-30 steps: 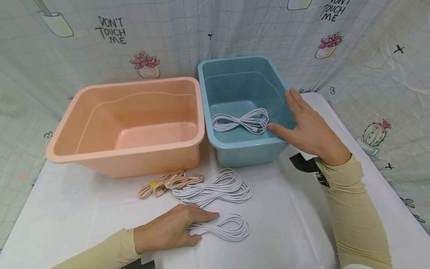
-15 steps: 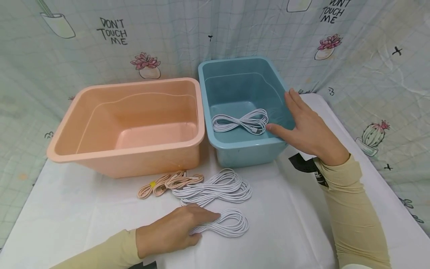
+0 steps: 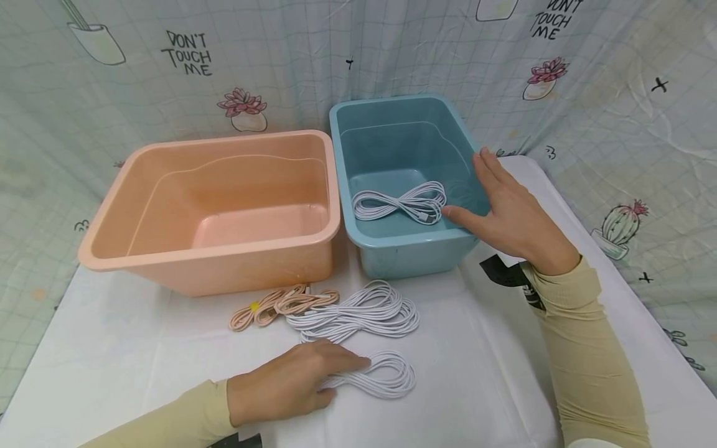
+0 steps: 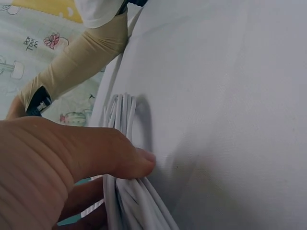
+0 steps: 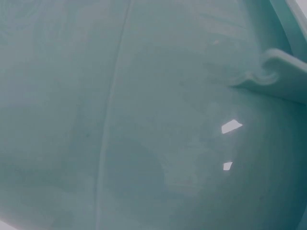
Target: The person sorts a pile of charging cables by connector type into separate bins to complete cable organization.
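My left hand (image 3: 294,382) pinches one end of a bundled white cable (image 3: 383,376) at the table's front. In the left wrist view the thumb presses against the bunched strands of that white cable (image 4: 139,203), with fingers behind. My right hand (image 3: 512,214) lies at the right rim of the blue bin (image 3: 417,255), fingers straight and thumb reaching over the inside. Another white cable bundle (image 3: 400,204), tied in a figure eight, lies within that bin near the thumb. Only the smooth side of the blue bin (image 5: 144,120) fills the right wrist view; no fingers show there.
A peach bin (image 3: 224,249) stands left of the blue one, nearly touching it. In front of the bins lie peach cable bundles (image 3: 280,305) and a larger pile of white cable (image 3: 375,311). Behind hangs a printed curtain (image 3: 297,62).
My left hand has shifted slightly right with the white cable, whose far loop rose a little and then dropped slightly. My right hand stays at the blue bin's rim.
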The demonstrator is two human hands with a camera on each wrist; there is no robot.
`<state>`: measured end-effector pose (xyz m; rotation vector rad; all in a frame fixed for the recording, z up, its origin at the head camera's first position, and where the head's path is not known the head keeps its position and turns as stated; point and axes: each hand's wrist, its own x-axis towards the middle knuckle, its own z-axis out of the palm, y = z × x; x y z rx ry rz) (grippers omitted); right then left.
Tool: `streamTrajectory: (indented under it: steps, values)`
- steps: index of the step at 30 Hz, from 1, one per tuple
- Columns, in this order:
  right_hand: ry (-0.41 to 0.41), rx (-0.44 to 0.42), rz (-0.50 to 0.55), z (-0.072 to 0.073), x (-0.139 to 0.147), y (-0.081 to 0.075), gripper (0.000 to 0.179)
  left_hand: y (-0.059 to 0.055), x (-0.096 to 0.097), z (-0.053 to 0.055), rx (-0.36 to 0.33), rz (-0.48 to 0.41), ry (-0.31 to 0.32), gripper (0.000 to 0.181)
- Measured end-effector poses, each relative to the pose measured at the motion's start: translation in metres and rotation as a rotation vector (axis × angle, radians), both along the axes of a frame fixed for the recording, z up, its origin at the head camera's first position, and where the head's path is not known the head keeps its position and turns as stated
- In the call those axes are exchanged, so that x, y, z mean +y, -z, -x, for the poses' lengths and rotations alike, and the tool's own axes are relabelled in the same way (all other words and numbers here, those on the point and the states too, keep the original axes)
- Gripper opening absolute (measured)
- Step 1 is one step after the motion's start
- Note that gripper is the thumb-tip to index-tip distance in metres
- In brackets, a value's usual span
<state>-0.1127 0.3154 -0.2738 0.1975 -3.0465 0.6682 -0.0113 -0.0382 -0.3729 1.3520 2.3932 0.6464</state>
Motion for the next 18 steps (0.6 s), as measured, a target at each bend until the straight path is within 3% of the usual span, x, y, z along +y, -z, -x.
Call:
streamTrajectory:
  steps: [4, 18]
  values:
    - [0.0, 0.0, -0.003, 0.0, 0.0, 0.0, 0.099, -0.003, 0.001, 0.001, -0.08, 0.012, -0.033, 0.055]
    - [-0.001, 0.004, -0.009, 0.001, 0.001, 0.0, 0.1, -0.016, 0.0, 0.002, -0.104, 0.027, -0.087, 0.049]
